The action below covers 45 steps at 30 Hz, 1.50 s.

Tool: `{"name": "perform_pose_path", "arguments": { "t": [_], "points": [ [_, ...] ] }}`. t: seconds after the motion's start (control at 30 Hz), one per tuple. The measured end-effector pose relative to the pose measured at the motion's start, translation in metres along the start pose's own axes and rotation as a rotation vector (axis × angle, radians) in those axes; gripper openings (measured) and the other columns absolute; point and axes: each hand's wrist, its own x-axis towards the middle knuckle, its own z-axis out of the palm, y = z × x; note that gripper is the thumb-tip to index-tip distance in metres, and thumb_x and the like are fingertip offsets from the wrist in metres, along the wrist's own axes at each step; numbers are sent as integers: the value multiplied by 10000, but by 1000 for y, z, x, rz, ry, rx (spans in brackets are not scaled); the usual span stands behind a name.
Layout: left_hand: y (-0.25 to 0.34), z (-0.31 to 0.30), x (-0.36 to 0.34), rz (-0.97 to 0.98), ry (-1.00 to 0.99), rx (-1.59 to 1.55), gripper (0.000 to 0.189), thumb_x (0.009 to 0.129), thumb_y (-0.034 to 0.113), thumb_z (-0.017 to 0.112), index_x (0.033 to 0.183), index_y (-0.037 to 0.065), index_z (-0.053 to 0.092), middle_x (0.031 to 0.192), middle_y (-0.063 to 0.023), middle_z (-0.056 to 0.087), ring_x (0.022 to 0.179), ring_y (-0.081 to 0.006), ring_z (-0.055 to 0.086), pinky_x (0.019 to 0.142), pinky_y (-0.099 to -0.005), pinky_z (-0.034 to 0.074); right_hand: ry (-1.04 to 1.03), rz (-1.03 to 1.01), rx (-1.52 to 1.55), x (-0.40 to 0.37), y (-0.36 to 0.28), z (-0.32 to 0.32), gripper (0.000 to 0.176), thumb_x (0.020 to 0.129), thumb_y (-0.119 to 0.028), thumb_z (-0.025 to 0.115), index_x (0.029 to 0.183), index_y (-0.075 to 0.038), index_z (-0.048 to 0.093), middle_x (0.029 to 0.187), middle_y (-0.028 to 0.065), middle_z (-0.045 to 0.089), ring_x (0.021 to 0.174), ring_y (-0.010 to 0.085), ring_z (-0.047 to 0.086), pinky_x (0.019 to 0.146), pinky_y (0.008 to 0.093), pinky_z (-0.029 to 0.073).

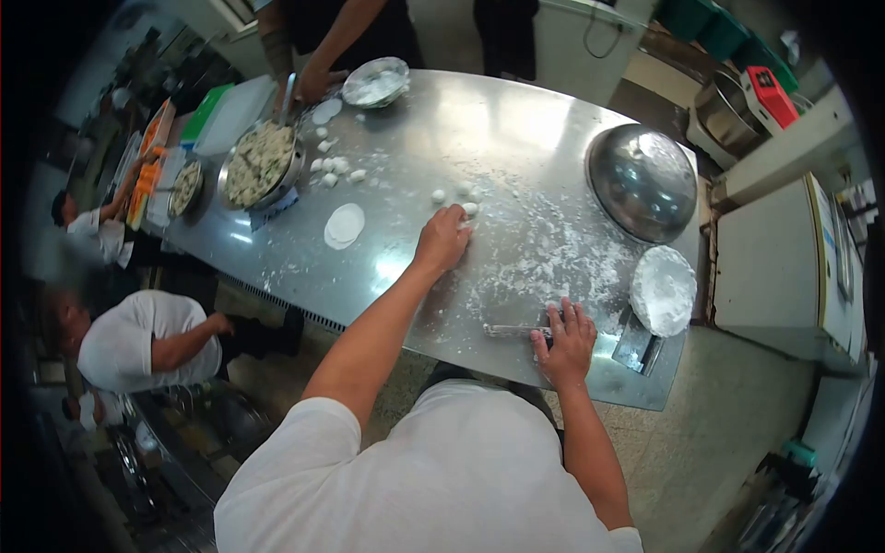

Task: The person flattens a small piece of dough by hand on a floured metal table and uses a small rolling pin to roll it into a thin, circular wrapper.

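My left hand (444, 240) reaches to the middle of the steel table, its bent fingers at a small white dough ball (470, 209); whether they grip it is unclear. Another dough ball (438, 196) lies just beyond the fingertips. Near the front edge, my right hand (567, 346) rests with spread fingers over the end of a clear rolling pin (516, 330). White flour is scattered between and beyond the hands. To the left lie flat round dough wrappers (345, 226), and farther back several dough pieces (339, 166).
A steel dome (643, 182), a bowl of flour (664, 290) and a scraper (637, 348) stand right. Bowls of filling (261, 166) stand left. Across the table, a co-worker's hands (316, 83) are near a floured bowl (376, 83). Another person (152, 341) is at left.
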Motion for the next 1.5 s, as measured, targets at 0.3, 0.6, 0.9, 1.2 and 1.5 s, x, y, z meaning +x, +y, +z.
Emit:
{"name": "perform_pose_path", "arguments": {
  "t": [0.3, 0.6, 0.9, 1.2, 1.5],
  "points": [
    [194, 95, 20, 483, -379, -322, 238, 851, 113, 736, 1078, 60, 686, 1013, -164, 669, 933, -352, 680, 841, -446, 550, 70, -24, 26, -1, 3, 4, 579, 916, -487, 662, 1361, -118, 632, 1505, 141, 510, 1423, 369, 418, 1182, 535, 277],
    [258, 186, 23, 842, -565, 143, 102, 856, 101, 631, 928, 56, 688, 979, -156, 675, 960, -365, 678, 811, -465, 557, -12, 0, 137, 1, 4, -7, 452, 808, -314, 745, 1199, -99, 677, 1318, 121, 580, 1316, 330, 478, 1159, 530, 305],
    [273, 175, 47, 723, -180, -224, 126, 803, 76, 712, 926, 57, 690, 887, -148, 620, 918, -373, 622, 832, -485, 520, -79, -15, 86, 2, 6, -8, 518, 928, -430, 654, 1301, -70, 647, 1402, 156, 556, 1406, 346, 432, 1181, 529, 296],
    [260, 199, 30, 972, -74, 238, 127, 846, 95, 610, 928, 77, 704, 978, -122, 678, 1122, -297, 621, 956, -486, 489, -91, 5, 103, 1, 6, -9, 489, 868, -384, 696, 1262, -97, 661, 1325, 141, 583, 1353, 340, 455, 1172, 527, 310],
    [285, 188, 30, 444, -678, -134, 239, 828, 115, 647, 1045, 56, 728, 1083, -224, 601, 1054, -417, 635, 914, -484, 524, 2, 20, 201, 3, 1, -10, 387, 797, -286, 728, 1132, -92, 709, 1234, 141, 614, 1275, 344, 498, 1152, 538, 318]
  ]
}}
